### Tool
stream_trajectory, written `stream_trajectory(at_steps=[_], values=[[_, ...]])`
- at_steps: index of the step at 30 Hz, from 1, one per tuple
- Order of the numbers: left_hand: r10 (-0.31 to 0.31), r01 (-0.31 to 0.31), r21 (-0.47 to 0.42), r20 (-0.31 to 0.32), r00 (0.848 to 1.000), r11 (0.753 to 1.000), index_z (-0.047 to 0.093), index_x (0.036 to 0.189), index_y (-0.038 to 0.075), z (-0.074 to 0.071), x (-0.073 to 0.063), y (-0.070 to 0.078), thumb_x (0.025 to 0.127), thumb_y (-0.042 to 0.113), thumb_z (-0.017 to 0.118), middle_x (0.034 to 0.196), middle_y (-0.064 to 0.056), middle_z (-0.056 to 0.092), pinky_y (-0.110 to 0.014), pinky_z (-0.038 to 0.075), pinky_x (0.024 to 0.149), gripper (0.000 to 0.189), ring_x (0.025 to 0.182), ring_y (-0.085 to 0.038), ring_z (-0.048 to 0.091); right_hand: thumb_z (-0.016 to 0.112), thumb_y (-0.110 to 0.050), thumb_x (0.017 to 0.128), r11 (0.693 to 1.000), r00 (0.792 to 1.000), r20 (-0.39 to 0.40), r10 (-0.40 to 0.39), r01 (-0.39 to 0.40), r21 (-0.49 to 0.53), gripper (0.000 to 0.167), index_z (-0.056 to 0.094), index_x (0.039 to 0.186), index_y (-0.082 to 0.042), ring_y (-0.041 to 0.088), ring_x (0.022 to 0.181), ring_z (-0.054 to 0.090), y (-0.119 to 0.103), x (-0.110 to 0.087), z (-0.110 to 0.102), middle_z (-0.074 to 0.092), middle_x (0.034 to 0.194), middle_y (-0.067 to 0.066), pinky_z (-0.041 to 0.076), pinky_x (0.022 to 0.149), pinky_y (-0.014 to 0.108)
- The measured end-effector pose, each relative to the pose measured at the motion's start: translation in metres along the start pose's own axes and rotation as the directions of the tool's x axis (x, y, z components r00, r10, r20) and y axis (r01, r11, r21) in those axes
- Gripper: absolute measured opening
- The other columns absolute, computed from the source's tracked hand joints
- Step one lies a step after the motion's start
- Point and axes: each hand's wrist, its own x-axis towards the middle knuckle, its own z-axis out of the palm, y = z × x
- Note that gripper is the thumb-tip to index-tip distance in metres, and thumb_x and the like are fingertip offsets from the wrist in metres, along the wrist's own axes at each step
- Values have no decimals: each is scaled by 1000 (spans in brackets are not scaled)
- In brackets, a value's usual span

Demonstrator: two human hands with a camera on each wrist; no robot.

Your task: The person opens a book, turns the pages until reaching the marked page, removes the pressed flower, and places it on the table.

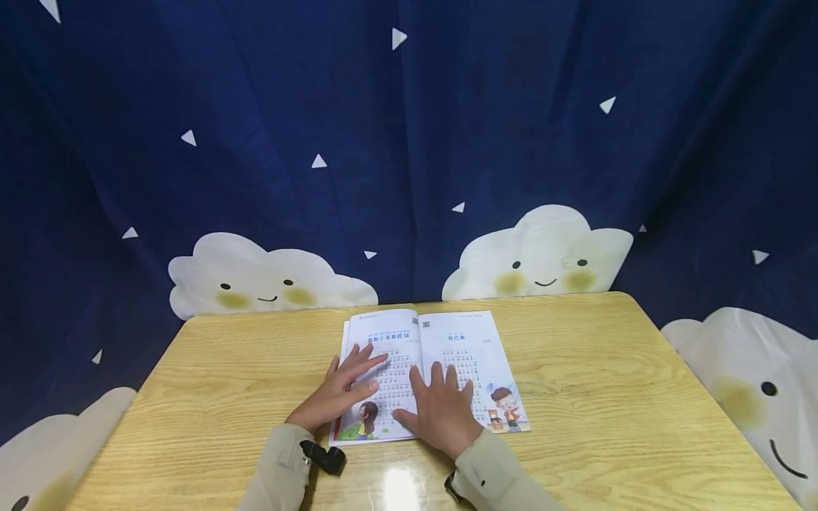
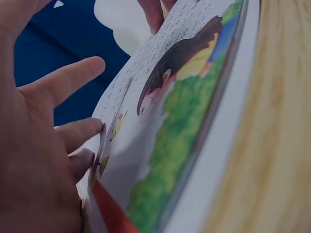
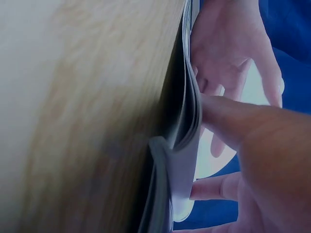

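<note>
An open picture book (image 1: 463, 325) lies on the wooden table, its pages printed with lines of characters. My left hand (image 1: 345, 389) is at the left page, its fingers spread and extended. In the left wrist view, the lower fingertips (image 2: 87, 127) of that hand meet the page near its outer edge. My right hand (image 1: 442, 410) rests spread across the inner fold and the lower right page, thumb out over the left page. The right wrist view shows its thumb (image 3: 221, 109) against the lower edge of the pages, which stand in a curved stack.
The table (image 1: 594, 383) extends on both sides of the book. Behind it hangs a dark blue curtain (image 1: 358, 92) with white triangles and smiling clouds. A black device (image 1: 324, 458) is strapped at the left sleeve, and a dark band (image 1: 452, 488) shows at the right cuff.
</note>
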Motion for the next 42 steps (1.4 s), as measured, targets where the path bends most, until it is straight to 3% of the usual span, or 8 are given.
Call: stream_trajectory(at_steps=[4,10,17,21,25,30,35,42], values=[[-31,29,95,12,999,995,37,149,36,2,1,0,89,50,63,161,-6,12,-57,-13,112,67,148,-30,-1,62,-66,80,1000,1000,2,-2,2,21,78,54,135,-11,50,117,47,1,1,-1,52,123,26,41,84,71],[-23,15,203,39,999,979,37,149,35,4,1,-2,75,61,72,162,-7,7,-58,-13,111,86,148,-31,-2,63,-63,81,996,1000,2,-22,22,84,75,54,133,-9,49,115,48,3,2,-6,52,123,26,42,83,70],[-18,6,281,41,999,960,36,150,33,5,0,-2,71,67,72,162,-7,7,-59,-11,111,93,148,-31,-1,64,-59,83,970,992,115,-45,16,241,80,45,143,-9,48,123,43,11,4,-18,45,137,27,40,90,68],[-6,-4,283,36,999,959,37,150,31,3,1,0,72,64,73,162,-10,8,-61,-10,111,92,147,-33,1,68,-57,82,952,985,157,-66,15,305,85,39,147,-10,44,128,42,22,7,-28,43,142,23,41,93,64],[-10,1,284,29,1000,959,38,149,31,3,2,-1,71,64,74,161,-9,9,-61,-9,111,92,148,-32,1,70,-56,80,936,982,183,-38,-30,351,89,35,150,-13,39,134,38,36,8,-37,40,147,18,35,101,64],[-27,17,285,33,999,959,37,149,33,7,2,-4,68,67,73,162,-8,10,-60,-9,112,95,148,-30,0,75,-47,80,909,990,142,-11,-50,414,91,32,150,-7,36,137,34,64,5,-44,39,149,16,29,110,54],[-48,36,288,36,998,957,36,149,37,9,3,-5,66,70,73,162,-3,8,-57,-11,112,96,148,-25,-2,78,-48,76,916,990,141,-12,-45,398,100,29,150,-1,42,140,27,92,-3,-50,33,151,24,23,111,57],[-50,39,284,30,998,958,37,148,38,9,3,-4,66,70,72,162,-3,9,-58,-10,112,95,148,-25,-2,82,-53,68,923,965,262,23,-122,366,110,29,151,-3,42,143,19,113,-13,-53,23,156,22,16,112,62]])
